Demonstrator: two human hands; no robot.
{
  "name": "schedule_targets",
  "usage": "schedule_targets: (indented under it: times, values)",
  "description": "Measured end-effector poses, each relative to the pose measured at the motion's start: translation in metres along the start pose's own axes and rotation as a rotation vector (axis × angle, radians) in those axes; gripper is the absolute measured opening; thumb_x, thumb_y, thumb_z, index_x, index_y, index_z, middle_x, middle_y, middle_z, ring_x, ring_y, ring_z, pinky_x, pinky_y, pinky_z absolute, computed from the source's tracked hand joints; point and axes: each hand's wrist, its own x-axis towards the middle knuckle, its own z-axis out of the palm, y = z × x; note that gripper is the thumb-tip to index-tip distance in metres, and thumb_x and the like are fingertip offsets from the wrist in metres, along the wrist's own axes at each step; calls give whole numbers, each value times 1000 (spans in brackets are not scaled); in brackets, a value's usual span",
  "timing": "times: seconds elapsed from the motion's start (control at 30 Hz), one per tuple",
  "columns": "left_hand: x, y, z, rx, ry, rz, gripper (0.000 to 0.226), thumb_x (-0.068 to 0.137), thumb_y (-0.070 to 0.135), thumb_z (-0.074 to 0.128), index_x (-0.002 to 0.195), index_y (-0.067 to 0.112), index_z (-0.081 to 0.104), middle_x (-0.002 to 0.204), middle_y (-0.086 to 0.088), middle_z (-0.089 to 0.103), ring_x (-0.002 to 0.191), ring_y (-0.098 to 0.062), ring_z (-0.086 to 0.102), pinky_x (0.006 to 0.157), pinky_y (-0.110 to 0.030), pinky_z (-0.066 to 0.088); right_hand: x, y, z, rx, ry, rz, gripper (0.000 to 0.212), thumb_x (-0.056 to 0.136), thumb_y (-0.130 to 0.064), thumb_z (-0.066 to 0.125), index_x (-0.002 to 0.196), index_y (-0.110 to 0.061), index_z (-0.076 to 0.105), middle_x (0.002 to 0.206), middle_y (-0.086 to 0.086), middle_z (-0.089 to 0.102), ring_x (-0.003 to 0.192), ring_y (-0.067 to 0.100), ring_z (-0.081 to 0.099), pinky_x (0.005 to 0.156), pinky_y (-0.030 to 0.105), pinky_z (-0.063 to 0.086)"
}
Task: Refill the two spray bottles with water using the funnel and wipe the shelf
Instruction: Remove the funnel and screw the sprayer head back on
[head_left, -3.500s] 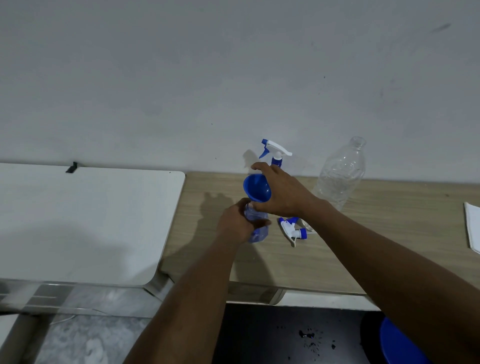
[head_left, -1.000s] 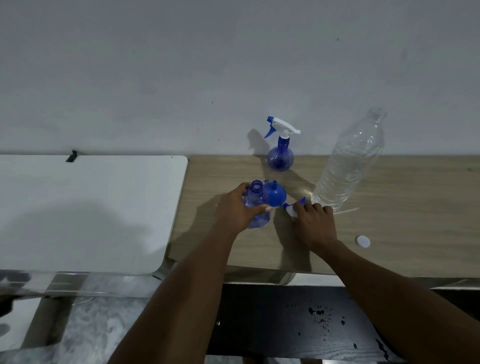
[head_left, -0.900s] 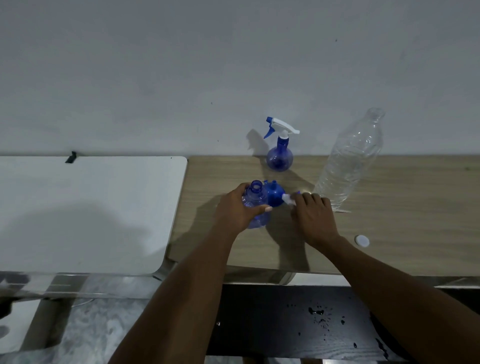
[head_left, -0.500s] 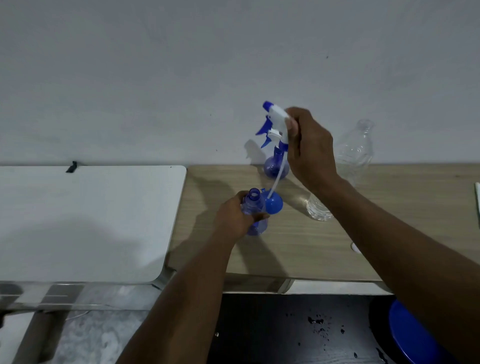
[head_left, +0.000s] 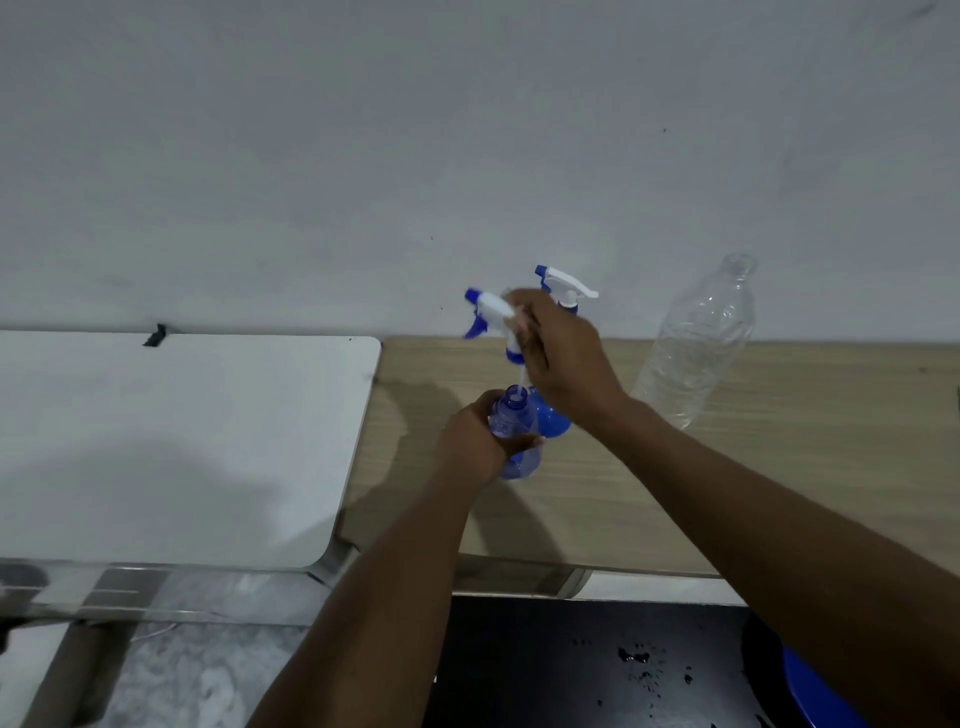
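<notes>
Near the bench's (head_left: 779, 467) left edge, a left hand (head_left: 470, 444) grips a spray bottle (head_left: 511, 421) while the right hand (head_left: 563, 358) clasps its trigger head (head_left: 491, 312), tube entering the neck.

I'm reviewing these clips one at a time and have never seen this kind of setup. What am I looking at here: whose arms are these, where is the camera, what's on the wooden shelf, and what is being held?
No machine here: a person works bare-handed, and the single camera sits on their head, looking forward and down, so the arms reach in from the bottom edge.

The left hand grips a small blue spray bottle standing on the wooden shelf, its neck open. The right hand holds the trigger sprayer head above it, with the dip tube's tip at the bottle's mouth.

Right beside that bottle lies the blue funnel, partly hidden by the right hand. Behind, by the wall, the second spray bottle shows only its trigger top. A clear plastic bottle, uncapped, stands to the right. A white table adjoins on the left.
</notes>
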Motion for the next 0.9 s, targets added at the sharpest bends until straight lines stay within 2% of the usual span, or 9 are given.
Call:
schedule_targets:
  times: [0.13,0.3,0.37,0.43,0.5,0.57,0.7,0.83,0.9]
  values:
    - [0,0,1,13,-9,-36,62,64,40,89,118,28,61,104,12,70,97,-12,67,89,-31,51,-27,12,16,82,-234,187,26,103,-19,43,128,-25,47,88,9,64,74,21,61,61,24,44]
    - [-3,5,-3,38,-12,-20,47,73,34,85,113,27,61,91,13,67,86,-8,64,78,-22,43,-25,11,13,-58,-277,51,49,91,-7,53,137,-19,41,70,-16,43,52,3,44,47,14,30]
    - [-5,5,-4,50,-15,-11,43,75,34,84,110,33,59,88,18,66,80,5,60,72,-16,41,-23,12,13,-100,-347,29,55,90,-9,55,141,-16,37,76,-11,44,54,3,44,47,13,28]
    - [-6,4,-5,47,-13,-7,44,73,36,84,108,39,57,87,21,66,78,12,59,69,-9,39,-22,14,14,-97,-405,25,57,89,-13,57,142,-16,36,87,-5,51,62,8,51,53,21,41]
    - [-7,3,-5,65,-12,-8,44,74,37,83,108,37,57,85,20,66,77,10,60,69,-10,39,-20,13,14,-79,-437,23,56,89,-13,58,141,-17,35,92,-2,56,70,15,59,60,32,51]
    - [-6,5,-7,104,-5,-4,45,74,40,82,110,33,57,85,17,65,78,2,60,71,-16,41,-16,9,13,-105,-467,33,54,91,-12,57,140,-16,35,96,0,57,74,19,61,64,37,54]
    - [-6,7,-8,77,-25,-35,45,74,37,83,107,36,54,83,21,60,79,-1,60,67,-15,40,-7,7,10,-129,-567,75,47,92,-13,58,132,-16,35,98,5,59,78,21,64,71,45,59]
    - [-7,12,-5,84,-47,-67,53,70,45,84,113,33,57,82,18,61,78,-7,61,74,-25,44,-3,12,6,-128,-637,83,40,93,-12,57,126,-18,34,93,5,60,79,21,65,71,46,60]
    - [-7,12,-5,76,-50,-71,53,70,43,85,114,33,57,83,16,62,77,-6,60,69,-21,43,0,12,6,-153,-671,84,39,93,-12,57,124,-18,34,92,5,59,81,22,65,73,46,60]
